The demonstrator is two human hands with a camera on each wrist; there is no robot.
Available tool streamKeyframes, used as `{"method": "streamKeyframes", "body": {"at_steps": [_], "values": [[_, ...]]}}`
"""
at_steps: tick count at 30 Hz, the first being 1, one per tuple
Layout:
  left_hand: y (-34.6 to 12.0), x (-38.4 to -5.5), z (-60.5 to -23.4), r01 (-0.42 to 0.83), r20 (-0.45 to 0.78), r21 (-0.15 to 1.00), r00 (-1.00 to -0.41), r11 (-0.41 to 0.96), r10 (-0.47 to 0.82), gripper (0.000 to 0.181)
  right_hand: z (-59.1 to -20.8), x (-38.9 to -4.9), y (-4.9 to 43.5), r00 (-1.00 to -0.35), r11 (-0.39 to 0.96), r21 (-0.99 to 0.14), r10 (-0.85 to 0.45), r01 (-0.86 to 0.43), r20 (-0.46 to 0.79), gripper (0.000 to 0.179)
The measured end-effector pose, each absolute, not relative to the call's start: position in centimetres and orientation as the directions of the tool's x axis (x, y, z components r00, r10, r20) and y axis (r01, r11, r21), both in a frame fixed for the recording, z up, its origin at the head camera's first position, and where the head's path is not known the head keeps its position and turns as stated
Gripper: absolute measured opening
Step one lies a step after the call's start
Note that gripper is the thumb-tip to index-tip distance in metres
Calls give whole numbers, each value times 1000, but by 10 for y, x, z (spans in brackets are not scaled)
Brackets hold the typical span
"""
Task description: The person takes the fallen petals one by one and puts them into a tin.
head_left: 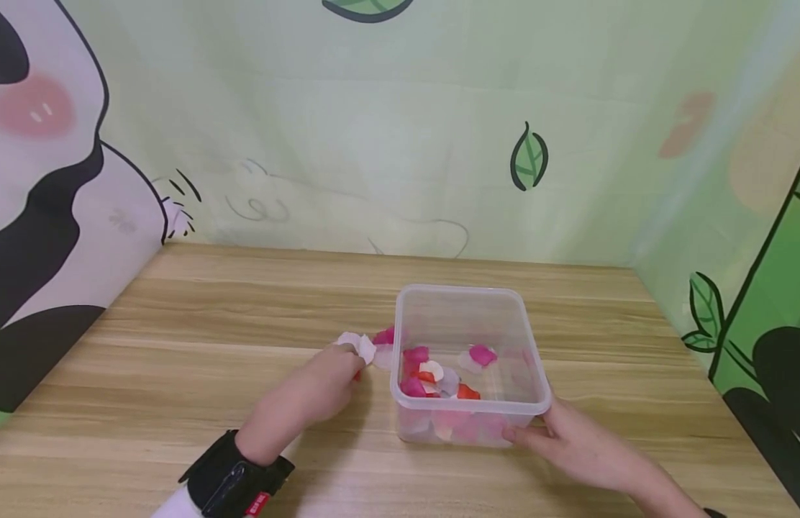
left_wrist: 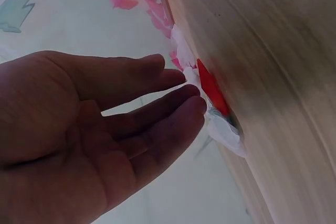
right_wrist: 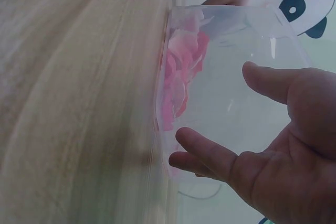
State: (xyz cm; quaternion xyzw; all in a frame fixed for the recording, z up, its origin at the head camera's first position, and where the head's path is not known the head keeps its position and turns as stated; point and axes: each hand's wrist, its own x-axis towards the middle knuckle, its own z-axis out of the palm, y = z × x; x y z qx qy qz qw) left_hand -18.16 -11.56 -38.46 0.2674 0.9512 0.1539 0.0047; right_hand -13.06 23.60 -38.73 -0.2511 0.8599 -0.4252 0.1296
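Observation:
A clear plastic box [head_left: 467,405] stands on the table, with pink, white and red petals [head_left: 483,355] lying at its bottom. Left of the box lies a small group of loose petals [head_left: 356,341], mostly white and magenta. My left hand [head_left: 329,381] reaches down to them; in the left wrist view its thumb and fingers are slightly bent with a gap between, fingertips right by a red petal [left_wrist: 212,88] and white ones. At the box's near right corner, my right hand [head_left: 584,446] rests against the wall with thumb and fingers spread in the right wrist view.
The wooden table [head_left: 199,345] reaches back to a pale green cloth backdrop [head_left: 309,144] printed with leaves and pandas. A black band [head_left: 238,478] is strapped round the left wrist.

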Motion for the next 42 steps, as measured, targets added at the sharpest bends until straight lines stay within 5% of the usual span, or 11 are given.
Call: {"method": "streamKeyframes", "body": {"at_steps": [18, 29, 42], "values": [[-122, -178, -391, 584, 62, 229, -807, 779, 587, 29, -386, -131, 236, -840, 532, -778, -542, -335, -9, 69], [-121, -176, -392, 536, 24, 216, -839, 816, 544, 30, -387, -131, 236, -836, 518, -780, -549, -350, 10, 69], [-122, -179, -394, 628, 227, 229, -777, 744, 586, 34, -389, -131, 237, -835, 516, -781, -550, -352, 14, 67]]}}
